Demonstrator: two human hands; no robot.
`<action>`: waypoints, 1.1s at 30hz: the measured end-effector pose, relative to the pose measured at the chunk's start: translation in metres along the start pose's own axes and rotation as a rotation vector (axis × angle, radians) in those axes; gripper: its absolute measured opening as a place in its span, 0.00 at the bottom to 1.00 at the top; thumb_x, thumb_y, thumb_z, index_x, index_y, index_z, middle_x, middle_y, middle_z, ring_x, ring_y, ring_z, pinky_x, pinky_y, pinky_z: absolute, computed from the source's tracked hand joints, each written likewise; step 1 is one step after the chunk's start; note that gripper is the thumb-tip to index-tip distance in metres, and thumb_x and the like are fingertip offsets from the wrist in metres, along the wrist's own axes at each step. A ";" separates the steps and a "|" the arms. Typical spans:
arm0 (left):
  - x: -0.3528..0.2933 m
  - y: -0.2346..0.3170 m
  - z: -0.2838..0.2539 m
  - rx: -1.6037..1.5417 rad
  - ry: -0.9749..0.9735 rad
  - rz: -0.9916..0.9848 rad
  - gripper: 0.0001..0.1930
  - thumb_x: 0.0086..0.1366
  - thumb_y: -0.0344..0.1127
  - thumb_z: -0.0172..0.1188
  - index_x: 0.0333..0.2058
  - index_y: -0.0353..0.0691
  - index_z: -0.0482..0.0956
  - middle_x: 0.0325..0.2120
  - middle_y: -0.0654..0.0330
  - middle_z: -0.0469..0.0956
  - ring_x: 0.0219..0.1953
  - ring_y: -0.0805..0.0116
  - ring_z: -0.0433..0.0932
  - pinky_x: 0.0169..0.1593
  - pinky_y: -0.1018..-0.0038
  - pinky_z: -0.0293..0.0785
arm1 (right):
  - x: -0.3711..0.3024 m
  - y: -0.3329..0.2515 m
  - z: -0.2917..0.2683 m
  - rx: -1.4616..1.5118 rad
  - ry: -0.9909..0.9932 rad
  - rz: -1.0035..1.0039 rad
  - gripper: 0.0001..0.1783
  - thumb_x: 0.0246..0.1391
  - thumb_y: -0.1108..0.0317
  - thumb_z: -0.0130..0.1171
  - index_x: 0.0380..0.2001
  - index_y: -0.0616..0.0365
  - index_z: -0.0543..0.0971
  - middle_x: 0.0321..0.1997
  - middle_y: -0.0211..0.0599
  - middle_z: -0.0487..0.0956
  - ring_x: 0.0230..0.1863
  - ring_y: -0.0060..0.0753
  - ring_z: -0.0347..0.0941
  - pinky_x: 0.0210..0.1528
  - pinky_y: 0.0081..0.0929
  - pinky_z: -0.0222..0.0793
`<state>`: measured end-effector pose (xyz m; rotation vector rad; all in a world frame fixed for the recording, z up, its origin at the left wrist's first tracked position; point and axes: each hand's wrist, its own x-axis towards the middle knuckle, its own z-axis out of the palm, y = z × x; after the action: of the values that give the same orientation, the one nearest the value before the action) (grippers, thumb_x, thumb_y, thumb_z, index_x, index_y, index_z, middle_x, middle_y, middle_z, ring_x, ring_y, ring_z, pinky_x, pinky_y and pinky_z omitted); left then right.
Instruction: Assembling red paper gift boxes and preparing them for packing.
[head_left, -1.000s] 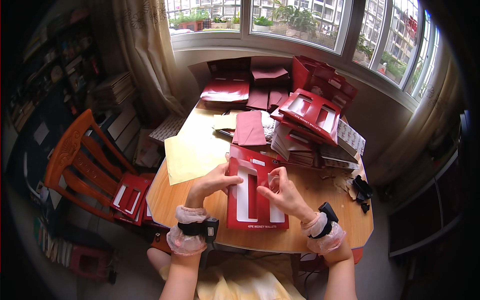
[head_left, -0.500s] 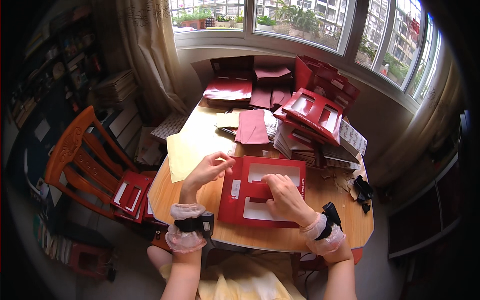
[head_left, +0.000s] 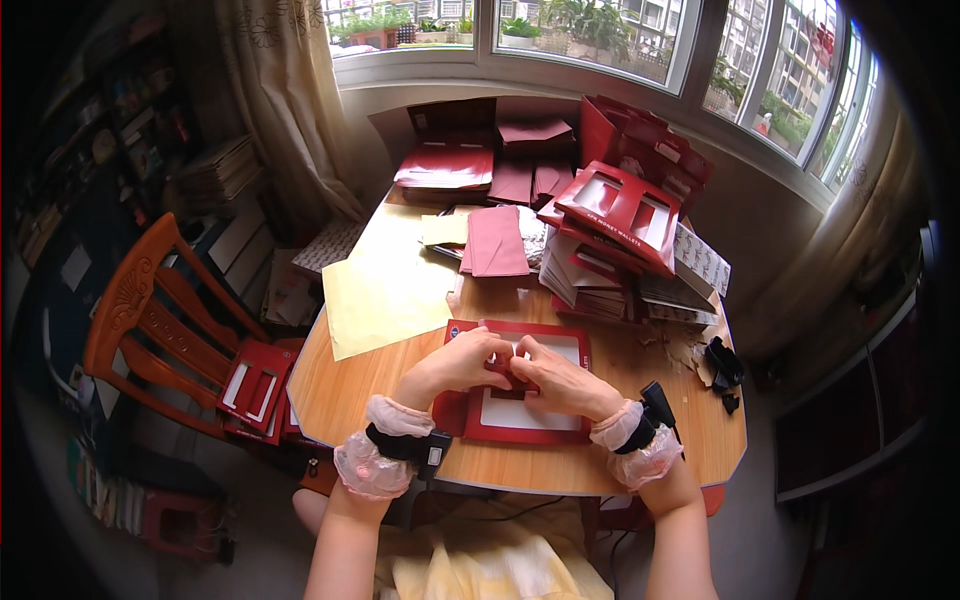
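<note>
A flat red cardboard box (head_left: 535, 436) with two pale window areas lies at the near side of the wooden table, in front of me. Over its middle my two hands come close together. My left hand (head_left: 462, 362) is curled, thumb and fingers closing on the dark red strip between the windows. Opposite it, my right hand (head_left: 565, 380) bends its fingers onto the same strip. The fingertips almost meet and partly hide the strip. At the box's left, a red flap (head_left: 451, 411) shows below my left wrist. Both wrists wear pale ruffled cuffs and black straps.
A yellow sheet (head_left: 385, 305) lies left of the box. Behind are pink envelopes (head_left: 497, 242) and a red folder stack (head_left: 447, 166). More red window boxes (head_left: 620, 215) pile at the right, near black scraps (head_left: 722, 367). A wooden chair (head_left: 150, 300) holds further red boxes.
My left hand has moved right and down onto the box, and my right hand has shifted slightly left to meet it. The box's left flap with the white label no longer lies flat in view.
</note>
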<state>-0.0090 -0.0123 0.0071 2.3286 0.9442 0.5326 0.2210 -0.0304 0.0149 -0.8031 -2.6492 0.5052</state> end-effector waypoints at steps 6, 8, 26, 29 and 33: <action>-0.002 0.006 0.002 0.115 0.037 0.005 0.14 0.53 0.39 0.74 0.35 0.40 0.83 0.36 0.58 0.76 0.44 0.57 0.76 0.49 0.64 0.72 | -0.014 -0.003 -0.033 -0.127 -0.047 0.065 0.12 0.49 0.69 0.68 0.33 0.60 0.76 0.42 0.44 0.73 0.48 0.50 0.70 0.48 0.41 0.68; 0.000 0.010 0.001 0.086 -0.014 -0.017 0.13 0.53 0.38 0.74 0.35 0.40 0.83 0.37 0.58 0.76 0.44 0.58 0.77 0.49 0.64 0.72 | -0.018 0.008 -0.033 0.093 -0.204 0.274 0.10 0.50 0.69 0.67 0.31 0.61 0.76 0.36 0.45 0.76 0.43 0.52 0.74 0.45 0.42 0.70; 0.005 0.001 0.003 -0.016 0.008 -0.100 0.11 0.55 0.33 0.73 0.35 0.34 0.85 0.30 0.56 0.77 0.33 0.59 0.79 0.37 0.66 0.76 | 0.006 0.014 0.010 0.213 -0.015 0.083 0.11 0.49 0.65 0.69 0.34 0.57 0.81 0.36 0.42 0.80 0.40 0.50 0.76 0.41 0.41 0.71; 0.006 0.001 0.003 -0.034 0.011 -0.109 0.11 0.55 0.33 0.72 0.35 0.34 0.85 0.29 0.56 0.77 0.31 0.59 0.79 0.36 0.66 0.75 | 0.006 0.015 0.010 0.174 -0.009 0.088 0.11 0.49 0.65 0.69 0.34 0.57 0.81 0.35 0.42 0.80 0.39 0.50 0.76 0.41 0.41 0.71; 0.004 0.000 0.004 -0.040 0.026 -0.080 0.09 0.55 0.33 0.73 0.34 0.36 0.86 0.33 0.57 0.77 0.38 0.59 0.78 0.42 0.66 0.75 | 0.003 0.009 0.002 0.177 -0.042 0.119 0.12 0.49 0.64 0.70 0.34 0.57 0.79 0.36 0.40 0.77 0.40 0.49 0.75 0.40 0.41 0.71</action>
<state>-0.0041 -0.0110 0.0044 2.2436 1.0251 0.5454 0.2220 -0.0228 0.0098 -0.9067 -2.5596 0.7837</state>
